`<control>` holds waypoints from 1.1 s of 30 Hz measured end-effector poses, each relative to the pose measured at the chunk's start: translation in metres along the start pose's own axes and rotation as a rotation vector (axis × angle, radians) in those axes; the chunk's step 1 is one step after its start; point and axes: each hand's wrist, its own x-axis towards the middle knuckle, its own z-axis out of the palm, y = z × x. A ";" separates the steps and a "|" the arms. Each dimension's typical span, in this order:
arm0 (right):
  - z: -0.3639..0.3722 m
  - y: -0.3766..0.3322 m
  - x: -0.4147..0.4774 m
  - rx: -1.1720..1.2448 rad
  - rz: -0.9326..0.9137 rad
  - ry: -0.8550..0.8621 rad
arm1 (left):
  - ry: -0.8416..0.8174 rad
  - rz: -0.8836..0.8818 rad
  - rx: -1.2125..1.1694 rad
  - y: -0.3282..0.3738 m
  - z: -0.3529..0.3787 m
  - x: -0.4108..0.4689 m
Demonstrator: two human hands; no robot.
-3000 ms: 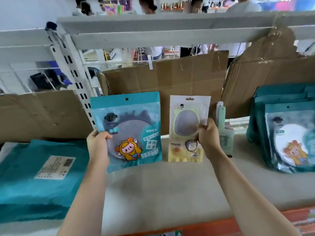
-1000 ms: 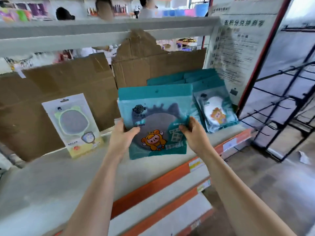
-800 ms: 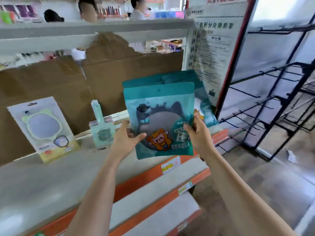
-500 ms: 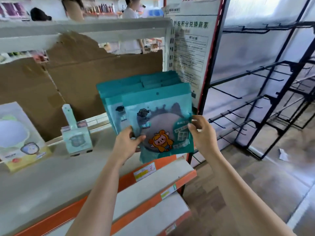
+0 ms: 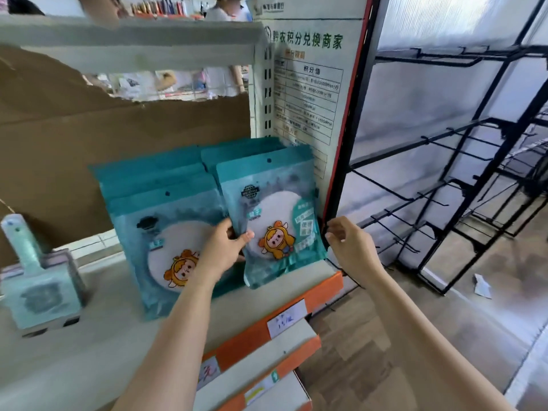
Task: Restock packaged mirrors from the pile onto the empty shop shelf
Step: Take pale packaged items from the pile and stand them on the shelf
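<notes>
Packaged mirror (image 5: 275, 223) at the right end of the shelf (image 5: 89, 336); it stands upright, long axis vertical, top leaning back a little onto the right stack (image 5: 255, 152) of like packets behind it; bottom edge close to the shelf's front lip; whether it is fully seated cannot be told.

Key relation: the packet lies between the 2 hands; left hand (image 5: 221, 253) is on its lower left edge, so the packet runs up and to the right from that hand; right hand (image 5: 347, 244) sits just beside the lower right edge, contact unclear. The left hand is the only 1 with a hold.

Left hand: pinches the edge, thumb on the front face, fingers going behind. Right hand: fingers loosely curled, nothing in them.

Look of the packet: teal header band with 1 hang hole; cloudy window showing a pale round disc; globe logo upper left; cartoon figure in yellow-orange low on the front; teal side panel with white characters, too blurred to read; glossy film, probably slippery.

Judgement: the packet is being settled; the next move likely calls for a push back and a squaring against the stack; the foot could slide off the lip.

Around: left stack (image 5: 166, 232) of the same packets just beside; torn brown cardboard (image 5: 89, 137) behind; white slotted upright (image 5: 267, 84); printed notice (image 5: 308, 84); orange price strip (image 5: 323, 289) below; black wire rack (image 5: 444, 179) well to the right; boxed teal handled item (image 5: 35, 280) far left.
</notes>
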 end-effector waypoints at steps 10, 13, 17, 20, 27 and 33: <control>0.007 0.018 0.042 -0.247 -0.160 -0.199 | 0.307 0.033 0.495 -0.011 0.036 0.012; 0.004 0.024 0.046 -0.283 -0.229 -0.248 | 0.347 -0.025 0.661 -0.007 0.045 0.006; 0.000 0.033 0.043 -0.407 -0.361 -0.276 | 0.383 -0.094 0.802 -0.003 0.055 0.000; -0.001 0.035 0.038 -0.469 -0.429 -0.307 | 0.424 -0.127 0.816 -0.003 0.055 -0.008; 0.005 0.017 0.022 -0.521 -0.573 -0.359 | 0.347 -0.226 1.032 -0.001 0.047 -0.038; 0.036 -0.026 -0.009 -0.525 -0.714 -0.462 | 0.319 -0.377 0.985 -0.021 0.021 -0.090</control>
